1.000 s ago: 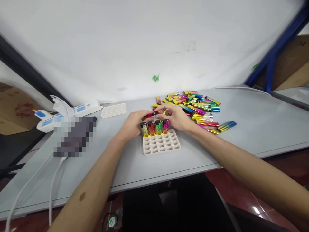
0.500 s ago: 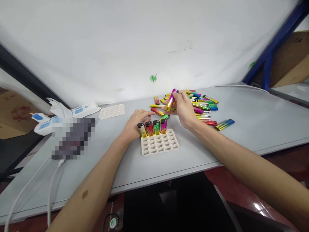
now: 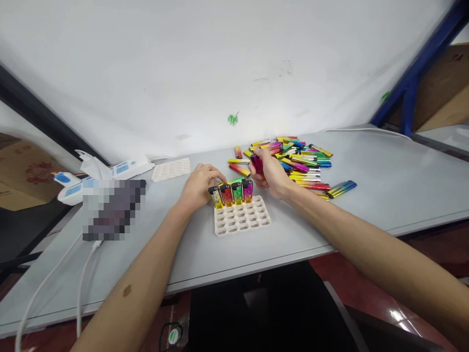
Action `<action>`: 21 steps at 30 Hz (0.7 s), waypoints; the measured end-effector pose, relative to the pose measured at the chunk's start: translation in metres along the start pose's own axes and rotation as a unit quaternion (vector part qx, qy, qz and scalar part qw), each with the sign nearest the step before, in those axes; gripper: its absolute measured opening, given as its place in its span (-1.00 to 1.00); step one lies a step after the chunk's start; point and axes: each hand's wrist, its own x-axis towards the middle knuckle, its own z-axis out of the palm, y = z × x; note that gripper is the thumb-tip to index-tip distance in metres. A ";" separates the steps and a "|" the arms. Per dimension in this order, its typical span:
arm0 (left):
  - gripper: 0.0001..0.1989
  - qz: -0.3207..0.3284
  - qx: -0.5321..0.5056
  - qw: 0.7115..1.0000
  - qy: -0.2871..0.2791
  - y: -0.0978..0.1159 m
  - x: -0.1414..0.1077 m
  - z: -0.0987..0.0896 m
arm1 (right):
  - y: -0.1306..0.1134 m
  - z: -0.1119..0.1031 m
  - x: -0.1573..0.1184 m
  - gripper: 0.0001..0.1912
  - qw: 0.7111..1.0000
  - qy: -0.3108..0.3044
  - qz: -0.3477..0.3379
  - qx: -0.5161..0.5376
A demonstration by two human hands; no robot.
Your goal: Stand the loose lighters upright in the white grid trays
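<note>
A pale tray (image 3: 242, 229) with rows of slots lies in front of me. In its back row stand several lighters (image 3: 227, 195) with black tops, clear, red, green and magenta. Behind that row my left hand (image 3: 200, 186) has curled fingers at the end of a green-and-yellow lighter (image 3: 236, 181); its grip is partly hidden by the standing lighters. My right hand (image 3: 269, 171) is closed around a magenta lighter (image 3: 257, 164), just right of the row and in front of a loose pile of shiny coloured lighters (image 3: 306, 161).
Another pale slotted tray (image 3: 171, 169) lies at the back left. Beside it are a white power strip (image 3: 126, 167) with plugs and a blurred dark device (image 3: 113, 210) with white cables. A white wall (image 3: 183, 98) rises behind the table. Cardboard boxes (image 3: 445, 88) stand at the right.
My right hand has come down and left, turning the magenta lighter more into the palm. My left hand has drawn back slightly left, and the green lighter behind the row has shifted left with it.
</note>
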 end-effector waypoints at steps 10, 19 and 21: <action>-0.77 -0.061 0.017 0.997 0.044 0.001 0.003 0.007 | -0.001 0.004 -0.006 -0.51 0.999 -0.042 -0.010 -0.025; -0.70 -0.043 0.052 0.996 -0.054 -0.002 0.001 0.003 | 0.001 0.008 -0.006 -0.47 0.996 -0.012 -0.045 -0.074; -0.68 -0.038 0.057 0.996 -0.053 -0.003 0.001 0.003 | 0.002 0.007 -0.006 -0.48 0.995 -0.017 -0.051 -0.078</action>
